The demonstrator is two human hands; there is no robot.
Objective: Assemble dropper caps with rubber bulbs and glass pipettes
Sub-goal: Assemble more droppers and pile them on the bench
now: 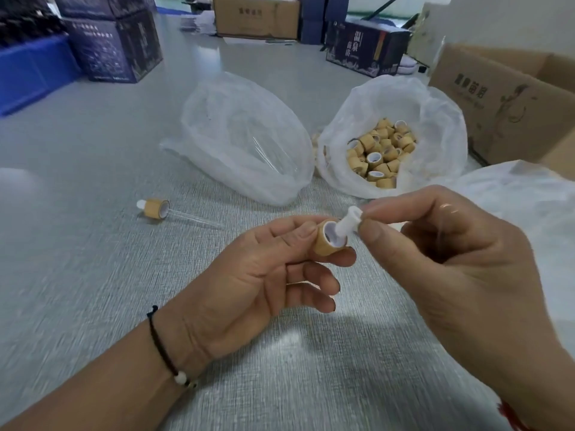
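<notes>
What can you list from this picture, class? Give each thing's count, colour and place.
Cap: one, tan, held in left hand.
Bulb: one, white, pinched by right hand, tip in the cap.
Finished dropper: one, tan cap, clear tube, lying on table, left.
Bag of caps: one, white, many tan caps, centre right.
Second bag: one, white, contents unclear, centre.
Cardboard boxes: two, brown, right and far back.
Dark boxes: several, navy, back.
Crate: one, blue, far left.
Table: grey.
Left hand: black bracelet.
Right hand.
</notes>
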